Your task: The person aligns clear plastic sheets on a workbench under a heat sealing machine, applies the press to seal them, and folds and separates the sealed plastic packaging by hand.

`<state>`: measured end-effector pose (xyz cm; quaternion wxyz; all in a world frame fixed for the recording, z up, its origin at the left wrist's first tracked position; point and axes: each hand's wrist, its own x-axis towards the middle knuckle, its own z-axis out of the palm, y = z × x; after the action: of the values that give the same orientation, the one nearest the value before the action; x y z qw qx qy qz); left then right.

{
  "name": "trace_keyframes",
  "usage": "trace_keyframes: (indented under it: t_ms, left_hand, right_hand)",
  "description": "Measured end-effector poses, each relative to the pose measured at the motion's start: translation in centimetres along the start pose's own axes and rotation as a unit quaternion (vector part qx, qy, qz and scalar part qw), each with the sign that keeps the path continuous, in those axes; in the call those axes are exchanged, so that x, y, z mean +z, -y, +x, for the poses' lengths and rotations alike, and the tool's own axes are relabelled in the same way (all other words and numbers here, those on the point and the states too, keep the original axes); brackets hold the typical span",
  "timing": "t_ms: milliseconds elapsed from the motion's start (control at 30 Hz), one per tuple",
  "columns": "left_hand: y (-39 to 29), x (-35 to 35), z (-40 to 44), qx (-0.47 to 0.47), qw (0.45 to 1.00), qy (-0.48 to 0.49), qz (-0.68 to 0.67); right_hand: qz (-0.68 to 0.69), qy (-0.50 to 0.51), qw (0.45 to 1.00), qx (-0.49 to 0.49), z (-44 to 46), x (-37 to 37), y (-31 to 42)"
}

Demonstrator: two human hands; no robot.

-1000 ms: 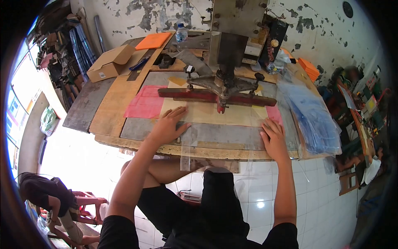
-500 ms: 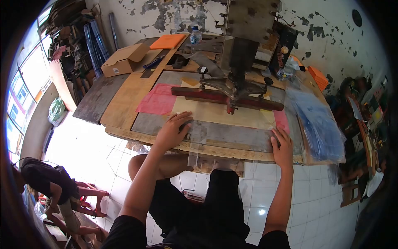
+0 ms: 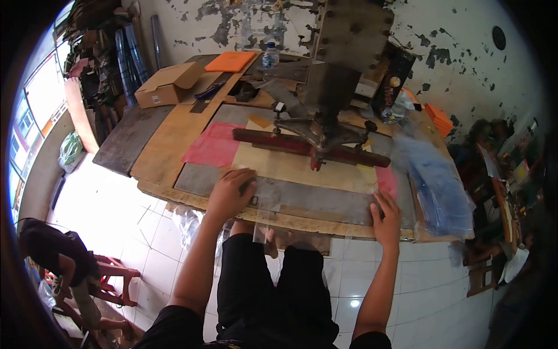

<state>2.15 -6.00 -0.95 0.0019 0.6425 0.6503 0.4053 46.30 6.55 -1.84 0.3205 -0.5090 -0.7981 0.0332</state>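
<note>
My left hand [image 3: 231, 195] lies on the front of the grey plate [image 3: 197, 180], its fingers bent a little and pointing at the edge of a cream sheet [image 3: 302, 170]. My right hand [image 3: 385, 218] rests near the plate's right front, thumb apart from the fingers, close to a pink sheet [image 3: 386, 181]. A larger pink piece [image 3: 212, 145] shows at the left. Clear plastic [image 3: 268, 198] stretches between my hands and hangs over the table edge. Above the sheets stands a press with a red-brown bar [image 3: 273, 141]. Neither hand visibly grips anything.
A stack of clear bluish plastic [image 3: 436, 192] lies at the table's right. Farther back are a cardboard box [image 3: 168, 84], an orange pile [image 3: 230, 61] and a water bottle [image 3: 271, 57]. Another person [image 3: 61, 262] bends near a red stool [image 3: 116, 273] at lower left.
The camera view has shifted slightly, so the table appears lower and farther left. My legs have moved closer together beneath it. Both hands stay at the plate's front.
</note>
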Motion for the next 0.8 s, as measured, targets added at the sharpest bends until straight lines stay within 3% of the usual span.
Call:
trace_keyframes:
  t_ms: [200, 433, 800]
  left_hand:
    - [-0.8, -0.3, 0.0, -0.009, 0.999, -0.031, -0.001]
    - [-0.6, -0.2, -0.1, 0.053, 0.993, -0.102, 0.036]
    - [-1.3, -0.3, -0.1, 0.018, 0.995, -0.087, 0.038]
  right_hand:
    - [0.004, 0.007, 1.0, 0.006, 0.1, -0.1, 0.5]
    - [0.013, 0.007, 1.0, 0.009, 0.1, -0.2, 0.5]
    - [0.05, -0.002, 0.998, 0.05, 0.2, -0.5, 0.9]
